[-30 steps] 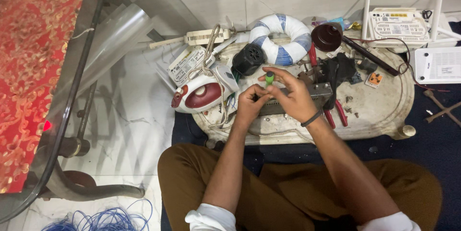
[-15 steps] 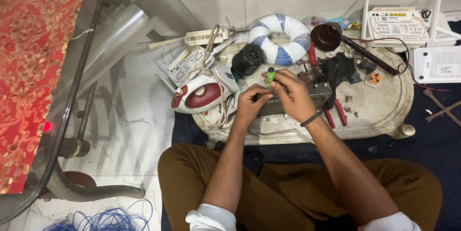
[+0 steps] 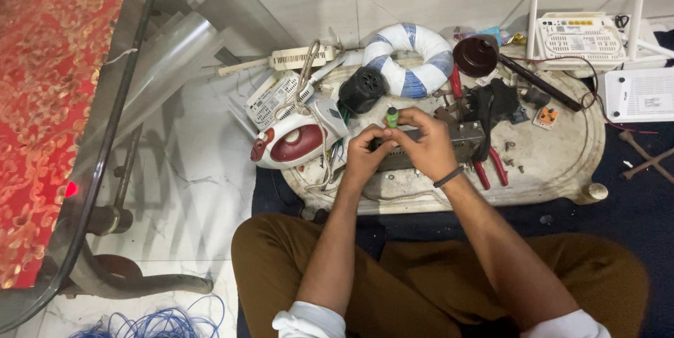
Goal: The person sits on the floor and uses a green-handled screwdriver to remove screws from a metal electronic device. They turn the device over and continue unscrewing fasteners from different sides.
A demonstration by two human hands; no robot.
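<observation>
I sit cross-legged before a low oval white board (image 3: 554, 169) cluttered with parts. My right hand (image 3: 426, 145) grips a small screwdriver with a green handle (image 3: 392, 116), held upright over a grey metal block (image 3: 469, 134). My left hand (image 3: 366, 153) is curled beside it, its fingertips touching the same block and the screwdriver's lower end; what exactly it pinches is hidden. Both hands are close together at the board's middle.
A red-and-white clothes iron (image 3: 291, 139) lies left of my hands, red-handled pliers (image 3: 490, 167) to the right. A blue-and-white wound ring (image 3: 410, 59), a black socket (image 3: 362, 88), white routers (image 3: 584, 34) and a glass table with red cloth (image 3: 42, 99) surround the board. Blue wire (image 3: 151, 324) lies below.
My right hand has come down and closer to the left hand, bringing the green-handled screwdriver upright over the metal block. The left hand has barely moved.
</observation>
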